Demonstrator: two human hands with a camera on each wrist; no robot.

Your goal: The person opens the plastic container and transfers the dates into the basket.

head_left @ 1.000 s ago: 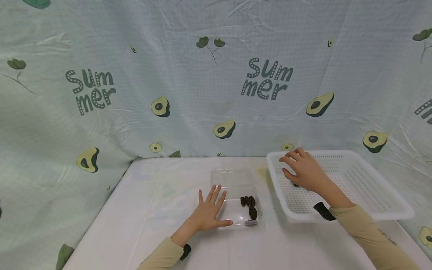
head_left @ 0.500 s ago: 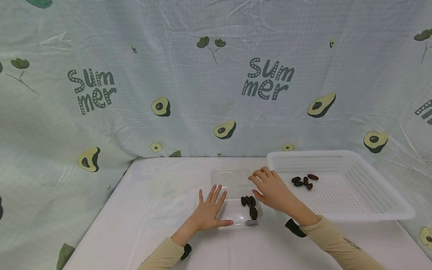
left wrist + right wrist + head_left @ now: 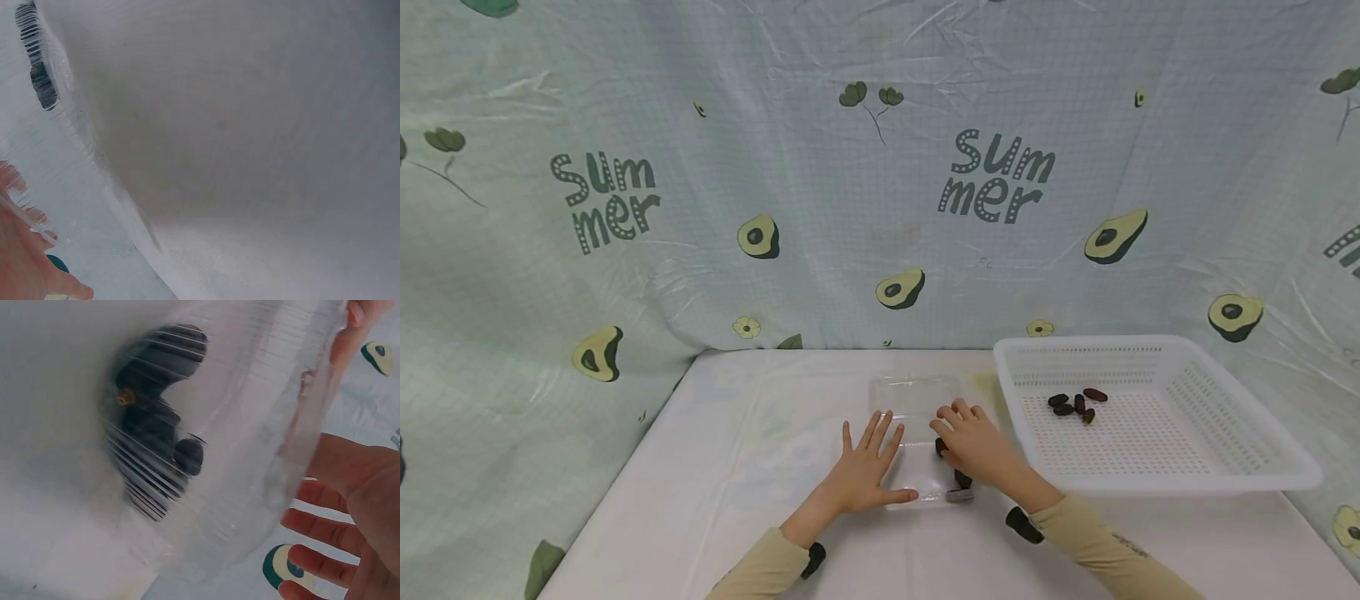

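Observation:
A clear plastic hinged box (image 3: 917,479) lies opened on the white table, its lid (image 3: 913,392) folded back. Dark brown dates (image 3: 962,480) sit along the box's right side, partly hidden by my right hand (image 3: 977,446). That hand hovers over this side; in the right wrist view its fingers (image 3: 325,531) are spread loosely beside the box wall, and I see nothing held. My left hand (image 3: 859,477) lies flat with fingers spread on the box's left edge. Through the clear wall, dates (image 3: 150,425) show large in the right wrist view.
A white perforated plastic basket (image 3: 1225,417) stands on the right of the table, with several dates (image 3: 1079,403) in its left part. A small grey strip (image 3: 959,495) lies in the box's front right corner. Behind hangs a curtain (image 3: 820,167) printed with avocados.
My right hand has moved left from above the basket to the right side of the box, uncovering the dates in the basket. The left hand has stayed in place.

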